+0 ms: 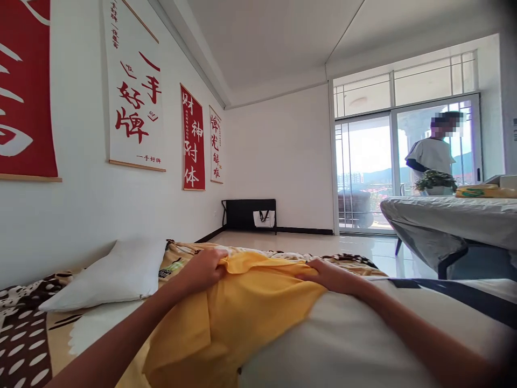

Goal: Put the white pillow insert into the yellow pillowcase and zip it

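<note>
A piece of yellow cloth stretches between my two hands over the bed and hangs down toward me in loose folds. My left hand is closed around its upper left edge. Farther right, my right hand pinches the upper right edge with the thumb on top. What kind of cloth item it is, I cannot tell. White fabric lies beside and partly under it on the right. A white pillow rests against the wall to the left of my left hand.
A patterned brown and beige blanket covers the bed. Beyond it stands a black folded panel with a white bag. On the right is a plastic-covered table with a plant nearby. Another person stands by the glass doors.
</note>
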### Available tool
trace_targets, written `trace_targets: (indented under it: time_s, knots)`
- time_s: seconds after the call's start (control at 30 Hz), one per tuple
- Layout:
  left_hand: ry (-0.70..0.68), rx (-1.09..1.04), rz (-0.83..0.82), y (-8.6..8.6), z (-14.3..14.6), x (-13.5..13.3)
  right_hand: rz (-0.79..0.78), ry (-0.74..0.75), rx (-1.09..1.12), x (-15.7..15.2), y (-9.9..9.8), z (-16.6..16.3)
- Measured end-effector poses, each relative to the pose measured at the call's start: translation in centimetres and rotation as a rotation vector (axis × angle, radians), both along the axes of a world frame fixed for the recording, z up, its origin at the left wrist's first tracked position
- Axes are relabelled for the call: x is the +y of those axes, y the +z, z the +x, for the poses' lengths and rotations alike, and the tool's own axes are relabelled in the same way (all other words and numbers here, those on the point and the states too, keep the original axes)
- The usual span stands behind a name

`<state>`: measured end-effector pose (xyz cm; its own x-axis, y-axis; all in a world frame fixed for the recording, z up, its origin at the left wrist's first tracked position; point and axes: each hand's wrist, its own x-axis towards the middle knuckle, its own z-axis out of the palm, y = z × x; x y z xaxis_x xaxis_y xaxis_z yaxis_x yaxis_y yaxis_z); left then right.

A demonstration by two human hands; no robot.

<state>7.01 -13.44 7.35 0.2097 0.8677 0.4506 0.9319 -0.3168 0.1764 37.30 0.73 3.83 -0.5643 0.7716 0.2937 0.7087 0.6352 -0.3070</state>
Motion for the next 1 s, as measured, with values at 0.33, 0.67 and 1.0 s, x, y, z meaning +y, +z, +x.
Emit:
trace_targets:
  time_s: [0.33,0.67,1.0]
  knots:
    - [0.286,-0.099,0.334,5.5,-0.6,2.7,0.465,-0.288,-0.034,-3.5,10.0,0.5]
    - [0.341,-0.113,0.113,-3.3,-1.6,6.5,0.468,-0.12,-0.106,0.9,1.1,0.9]
    - [0.175,0.359,0.496,-3.2,1.7,4.4,0.626,-0.111,-0.072,-0.4,-0.1,2.7]
